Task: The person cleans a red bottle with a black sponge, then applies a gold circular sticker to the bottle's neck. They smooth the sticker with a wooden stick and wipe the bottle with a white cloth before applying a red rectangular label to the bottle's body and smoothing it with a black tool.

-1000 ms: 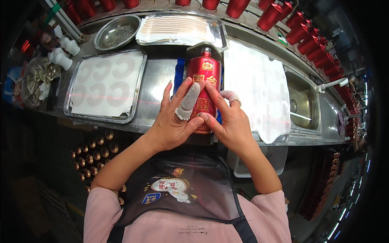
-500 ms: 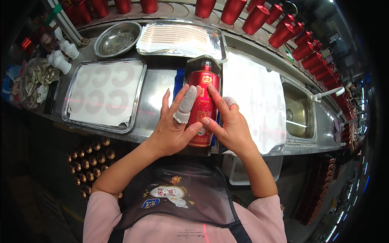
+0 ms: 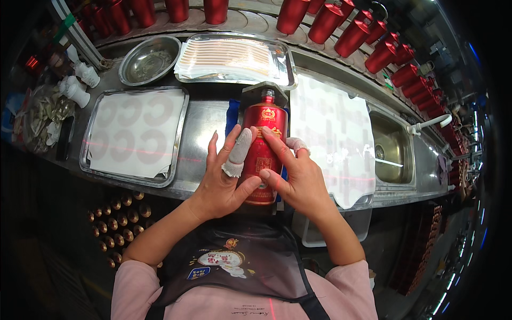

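A red bottle (image 3: 268, 116) with gold markings lies in front of me, its clear-topped neck pointing away. It rests in a dark angular holder (image 3: 277, 89), with blue cloth (image 3: 232, 114) at the side. My left hand (image 3: 220, 184) presses extended fingers on the bottle's left side; a white cloth cover (image 3: 240, 152) wraps one finger. On the right side, my right hand (image 3: 301, 178) lays its index finger and thumb on the bottle front, and another finger is also covered in white. Both hands have fingers stretched and apart, touching the surface without gripping it.
Left stands a tray (image 3: 184, 122) of sheets with C-shaped pieces. Behind are a metal bowl (image 3: 125, 69) and a tray (image 3: 290, 66) of striped strips. White sheets (image 3: 330, 133) and a sink (image 3: 392, 173) lie right. Red bottles (image 3: 352, 39) stand on a curved conveyor (image 3: 245, 20).
My fingers have slid slightly down the bottle toward me. The conveyor's red bottles have moved to the right. The whole view has shifted a little.
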Tool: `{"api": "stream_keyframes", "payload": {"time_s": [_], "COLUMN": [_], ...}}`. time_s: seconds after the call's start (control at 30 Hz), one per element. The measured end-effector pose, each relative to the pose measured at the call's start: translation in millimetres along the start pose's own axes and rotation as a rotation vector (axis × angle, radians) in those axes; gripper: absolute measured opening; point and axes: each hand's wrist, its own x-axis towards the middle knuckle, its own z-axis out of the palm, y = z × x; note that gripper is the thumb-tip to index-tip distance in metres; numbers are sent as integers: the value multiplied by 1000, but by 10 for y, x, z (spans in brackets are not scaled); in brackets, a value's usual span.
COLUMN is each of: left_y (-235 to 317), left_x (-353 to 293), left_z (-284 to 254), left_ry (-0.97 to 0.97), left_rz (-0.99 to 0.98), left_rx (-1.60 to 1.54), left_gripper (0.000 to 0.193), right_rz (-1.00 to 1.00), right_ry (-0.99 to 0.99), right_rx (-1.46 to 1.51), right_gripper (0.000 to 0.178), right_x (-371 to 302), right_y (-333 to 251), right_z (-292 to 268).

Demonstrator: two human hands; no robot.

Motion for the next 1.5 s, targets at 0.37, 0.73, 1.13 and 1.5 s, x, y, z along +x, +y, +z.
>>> {"api": "stream_keyframes", "payload": {"time_s": [0.37,0.73,1.13,1.5], "left_y": [-272,-433,-263,-181], "left_x": [-141,-155,-89,-83], "left_z": [-51,-1,-94,-125], "left_ry": [-75,-160,-113,-146], "left_rz": [-149,-179,-94,-155], "left_rx": [-346,-272,-305,-291], "left_gripper": [97,110,111,110], "right_rz": [-30,-27,-17,-112], "right_ry": [47,28,-5,-18], "right_rx": [57,26,214,201], "right_gripper": [74,79,81,83], "right_x": [-42,-41,-60,-89], "right_y": [-6,11,138,250], "right_z": [-6,44,-43,20]}}
